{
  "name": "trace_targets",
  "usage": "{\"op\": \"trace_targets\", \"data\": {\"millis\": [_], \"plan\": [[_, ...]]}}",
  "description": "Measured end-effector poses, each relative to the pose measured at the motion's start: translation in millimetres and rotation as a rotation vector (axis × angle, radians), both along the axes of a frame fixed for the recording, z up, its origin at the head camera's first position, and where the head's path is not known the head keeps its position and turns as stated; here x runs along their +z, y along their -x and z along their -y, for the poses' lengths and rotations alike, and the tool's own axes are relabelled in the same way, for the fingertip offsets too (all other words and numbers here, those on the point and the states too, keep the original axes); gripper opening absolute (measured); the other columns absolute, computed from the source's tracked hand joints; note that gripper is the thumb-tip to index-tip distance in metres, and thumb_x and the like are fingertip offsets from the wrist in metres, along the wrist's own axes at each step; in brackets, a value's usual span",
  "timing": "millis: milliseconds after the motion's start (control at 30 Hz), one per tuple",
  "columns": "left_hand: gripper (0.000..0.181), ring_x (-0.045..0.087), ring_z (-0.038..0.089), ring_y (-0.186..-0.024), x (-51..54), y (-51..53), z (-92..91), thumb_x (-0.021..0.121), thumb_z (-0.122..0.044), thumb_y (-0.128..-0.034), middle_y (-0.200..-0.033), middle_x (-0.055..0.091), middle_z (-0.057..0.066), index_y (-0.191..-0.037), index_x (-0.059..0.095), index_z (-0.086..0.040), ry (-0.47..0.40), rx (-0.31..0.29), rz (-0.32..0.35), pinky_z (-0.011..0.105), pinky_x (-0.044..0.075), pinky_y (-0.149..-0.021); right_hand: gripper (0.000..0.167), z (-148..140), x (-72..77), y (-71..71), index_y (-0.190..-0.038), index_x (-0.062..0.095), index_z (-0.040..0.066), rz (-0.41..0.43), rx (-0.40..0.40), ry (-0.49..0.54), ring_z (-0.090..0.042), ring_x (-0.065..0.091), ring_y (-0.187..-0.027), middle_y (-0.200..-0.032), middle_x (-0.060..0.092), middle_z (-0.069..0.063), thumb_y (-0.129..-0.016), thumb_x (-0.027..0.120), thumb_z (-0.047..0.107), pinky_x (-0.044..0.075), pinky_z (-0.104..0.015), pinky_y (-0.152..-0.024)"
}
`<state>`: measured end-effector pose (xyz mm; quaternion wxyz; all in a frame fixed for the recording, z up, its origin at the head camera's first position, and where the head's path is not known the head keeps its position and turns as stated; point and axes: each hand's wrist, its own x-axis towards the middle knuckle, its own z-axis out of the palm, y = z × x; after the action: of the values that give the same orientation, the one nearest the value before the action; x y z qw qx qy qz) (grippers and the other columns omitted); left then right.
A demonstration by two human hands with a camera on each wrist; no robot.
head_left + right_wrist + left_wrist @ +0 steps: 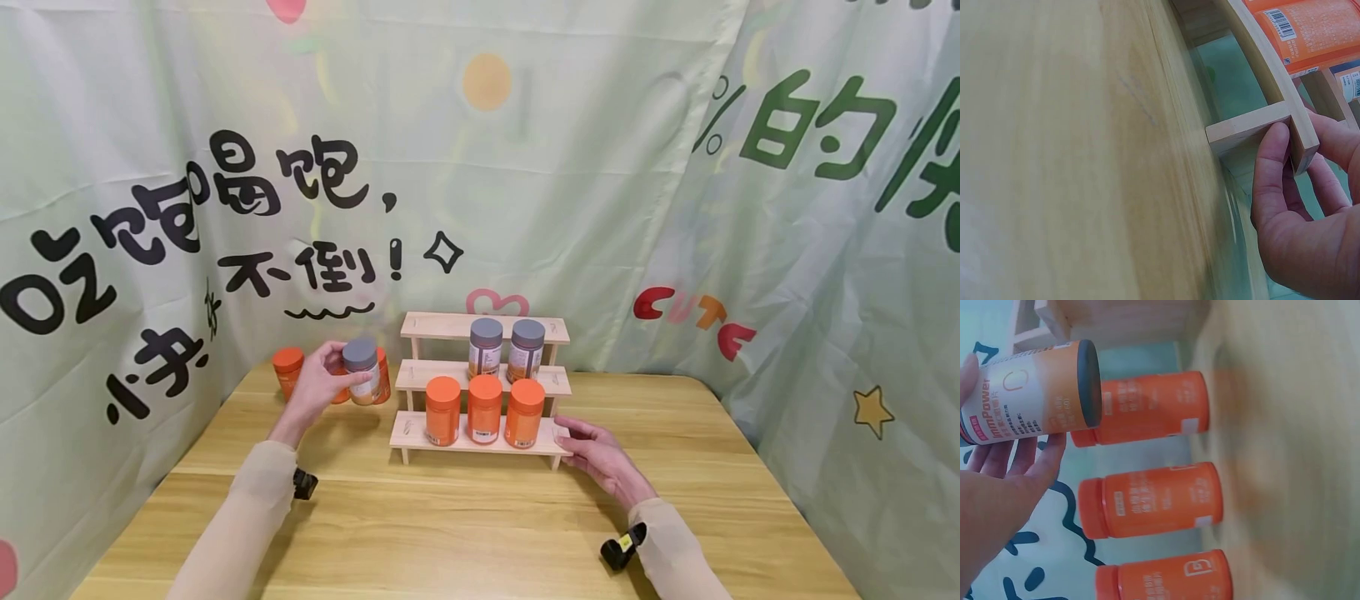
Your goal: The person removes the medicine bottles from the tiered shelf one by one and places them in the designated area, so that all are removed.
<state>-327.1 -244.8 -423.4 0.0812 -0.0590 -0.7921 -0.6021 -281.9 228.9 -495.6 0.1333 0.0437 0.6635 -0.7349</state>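
Observation:
My left hand (324, 385) grips a grey-capped supplement jar (361, 372), raised above the table at the left of the stand. Its white-and-orange label faces the left wrist view. At the right end of a three-tier wooden display stand (408, 429), my right hand (600, 454) pinches the end of the lowest board, the thumb near its leg in the right wrist view. On that lowest tier stand three orange jars (442, 412). Two other grey-capped jars (486, 346) stand upright on the middle tier.
Three more orange jars (1154, 500) stand on the wooden table (480, 533) left of the stand, behind my left hand. A printed fabric curtain (562, 208) hangs behind the table and along both sides.

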Motion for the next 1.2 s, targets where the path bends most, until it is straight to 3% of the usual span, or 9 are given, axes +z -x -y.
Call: {"op": "trace_targets", "data": {"millis": [100,167,433,567,800,1000,1200], "plan": [[0.074,0.055,0.034,-0.125,-5.4,-0.9,2.7,0.088,-0.025,-0.0718,-0.137,0.057,0.019,-0.131,0.048,-0.005,0.027,-0.004,0.001,0.045,0.044,-0.105,0.056,1,0.4,-0.2,-0.141,0.049,0.0,-0.001,-0.005,-0.001,-0.013,0.066,-0.081,-0.111,0.064,-0.004,-0.089,0.069,0.005,0.056,-0.023,-0.068],[0.072,0.055,0.034,-0.125,-9.3,-1.1,4.2,0.088,-0.024,-0.072,-0.136,0.058,0.019,-0.13,0.049,-0.005,0.038,-0.007,0.004,0.047,0.044,-0.104,0.055,1,0.6,-0.3,-0.141,0.049,0.0,-0.002,-0.007,-0.005,-0.012,0.065,-0.08,-0.111,0.064,-0.005,-0.089,0.069,0.005,0.056,-0.023,-0.067],[0.068,0.062,0.02,-0.11,-28.9,0.5,10.0,0.085,-0.014,-0.0754,-0.133,0.057,0.022,-0.133,0.051,-0.001,0.038,-0.06,0.011,0.021,0.051,-0.088,0.055,2,0.5,-0.9,-0.141,0.05,0.0,-0.002,-0.015,-0.007,-0.013,0.065,-0.08,-0.113,0.063,-0.006,-0.089,0.07,0.005,0.055,-0.022,-0.067],[0.068,0.062,0.017,-0.107,-36.0,-0.1,12.8,0.084,-0.008,-0.0754,-0.133,0.056,0.024,-0.135,0.051,0.0,0.032,-0.08,0.033,0.018,0.051,-0.085,0.055,2,0.5,-0.8,-0.141,0.05,0.0,0.0,-0.013,-0.009,-0.013,0.065,-0.08,-0.112,0.064,-0.006,-0.089,0.069,0.005,0.055,-0.023,-0.067],[0.07,0.061,0.03,-0.113,-39.6,-0.6,14.3,0.083,-0.008,-0.0769,-0.134,0.056,0.027,-0.138,0.049,0.003,0.073,-0.094,0.063,0.025,0.053,-0.089,0.055,1,1.3,-0.7,-0.141,0.05,0.0,-0.002,-0.01,0.003,-0.013,0.065,-0.081,-0.11,0.064,-0.003,-0.09,0.069,0.006,0.055,-0.023,-0.068],[0.071,0.06,0.033,-0.115,-41.3,-0.8,14.7,0.084,-0.012,-0.0766,-0.132,0.057,0.027,-0.137,0.049,0.004,0.118,-0.096,0.096,0.035,0.053,-0.093,0.055,1,0.9,-1.5,-0.141,0.049,0.0,0.0,0.0,0.007,-0.013,0.065,-0.082,-0.11,0.064,-0.003,-0.09,0.068,0.005,0.055,-0.024,-0.069],[0.071,0.059,0.037,-0.117,-43.2,-0.6,15.3,0.083,-0.011,-0.0771,-0.133,0.056,0.029,-0.137,0.048,0.006,0.106,-0.102,0.096,0.038,0.053,-0.096,0.055,1,0.2,-0.6,-0.141,0.049,0.0,-0.002,-0.003,0.011,-0.013,0.065,-0.081,-0.109,0.065,-0.002,-0.09,0.069,0.005,0.055,-0.023,-0.068]]}}
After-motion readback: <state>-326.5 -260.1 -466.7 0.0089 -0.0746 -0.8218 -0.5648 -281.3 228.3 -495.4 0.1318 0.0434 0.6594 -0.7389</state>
